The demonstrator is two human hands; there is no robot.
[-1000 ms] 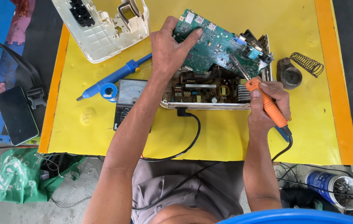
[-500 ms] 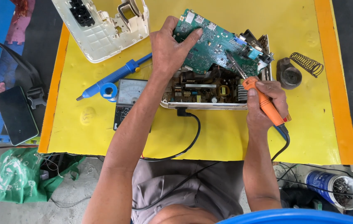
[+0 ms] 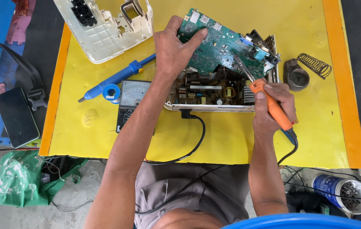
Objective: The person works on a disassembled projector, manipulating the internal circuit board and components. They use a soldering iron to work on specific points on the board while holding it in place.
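1. My left hand is closed on the left edge of the green circuit board, thumb on the board's face, fingers wrapped behind it. The board is tilted up, its far edge raised over the open chassis.
2. My right hand grips the orange-handled soldering iron in a pen hold. The metal tip points up and left and reaches the lower edge of the green board; I cannot tell if it touches.
3. The open chassis, with a brown power board inside, lies at the centre of the yellow table. A black cable plugs into its near side and runs off the near table edge.
4. Left of the chassis: an analogue meter, partly under my left forearm; a blue solder sucker lying at a slant; a small blue spool touching the meter's corner.
5. Far left corner: 1 white plastic housing, inside facing up.
6. Right of the chassis: a dark round stand with a coil spring holder, well apart from my right hand.
7. Off the table, left: a black phone and a green bag on the floor.
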